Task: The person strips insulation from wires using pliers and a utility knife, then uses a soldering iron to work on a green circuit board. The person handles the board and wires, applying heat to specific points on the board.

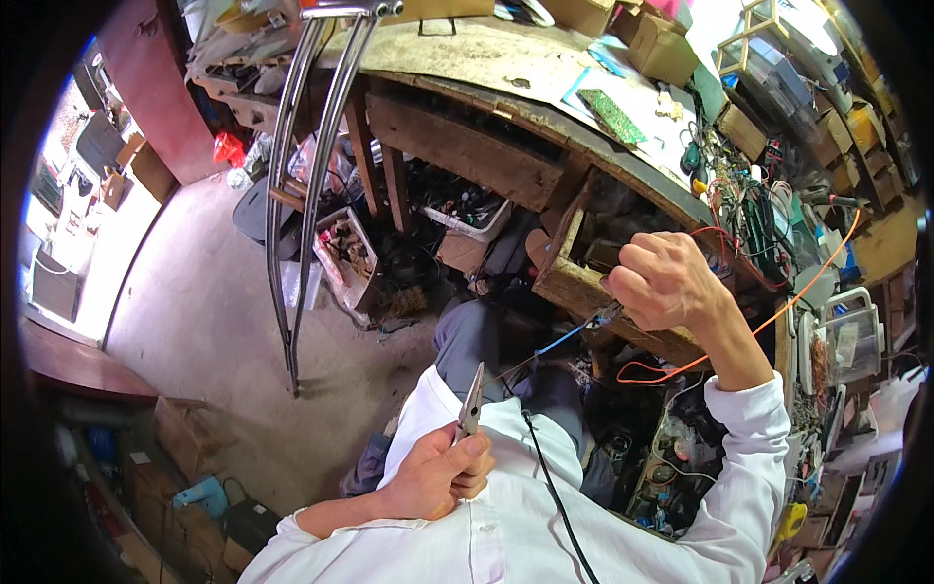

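Note:
My left hand (pixel 440 477) is closed round needle-nose pliers (pixel 470 414), held against my white shirt with the jaws pointing up. A thin wire runs from near the jaw tips toward a blue wire (pixel 564 339). That blue wire stretches up to my right hand (pixel 664 280), a fist raised in front of an open wooden drawer (pixel 608 297). The fist grips the blue wire's far end; whatever else lies inside the fingers is hidden. A black cable (pixel 547 467) hangs down over my shirt, below the blue wire.
A worn workbench (pixel 467 49) bears a green circuit board (pixel 613 115) and tangled wires. An orange cable (pixel 798 292) loops beside my right forearm. To the left stands a bent metal tube frame (pixel 309 146). Under the bench are a box of parts (pixel 358 255) and a white bin (pixel 477 232).

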Motion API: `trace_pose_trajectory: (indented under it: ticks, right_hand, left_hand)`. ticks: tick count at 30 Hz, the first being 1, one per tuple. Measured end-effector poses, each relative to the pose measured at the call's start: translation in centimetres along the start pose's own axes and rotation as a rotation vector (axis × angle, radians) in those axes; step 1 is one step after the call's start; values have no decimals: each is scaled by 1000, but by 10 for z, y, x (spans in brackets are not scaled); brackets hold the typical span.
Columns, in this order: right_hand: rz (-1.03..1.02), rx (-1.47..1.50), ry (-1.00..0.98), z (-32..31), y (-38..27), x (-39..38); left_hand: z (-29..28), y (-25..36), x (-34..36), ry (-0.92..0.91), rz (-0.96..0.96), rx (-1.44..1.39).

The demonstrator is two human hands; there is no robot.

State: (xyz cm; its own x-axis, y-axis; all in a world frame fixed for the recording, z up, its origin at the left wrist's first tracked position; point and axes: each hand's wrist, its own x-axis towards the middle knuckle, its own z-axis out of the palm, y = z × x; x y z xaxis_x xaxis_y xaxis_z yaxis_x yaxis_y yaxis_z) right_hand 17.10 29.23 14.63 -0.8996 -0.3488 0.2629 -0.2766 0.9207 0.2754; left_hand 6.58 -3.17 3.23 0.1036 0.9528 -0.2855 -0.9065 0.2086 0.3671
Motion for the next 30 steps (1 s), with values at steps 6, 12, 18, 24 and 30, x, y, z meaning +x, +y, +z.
trace_pose_trajectory:
  ticks: [6,12,18,24,30]
  right_hand:
    - [-14,-60,37,-5,15,-8]
    - [-22,-125,14,-16,23,-9]
    - [-6,-165,33,-27,32,-13]
    - [-15,-219,19,-38,38,-15]
    - [4,-276,-10,-44,49,-18]
  left_hand:
    - [-2,1,-1,-7,-4,29]
    - [-1,0,-2,-37,10,16]
    - [-6,0,-5,-35,-21,37]
    - [-3,1,-6,-53,-9,47]
    - [-3,1,-6,-6,-28,42]
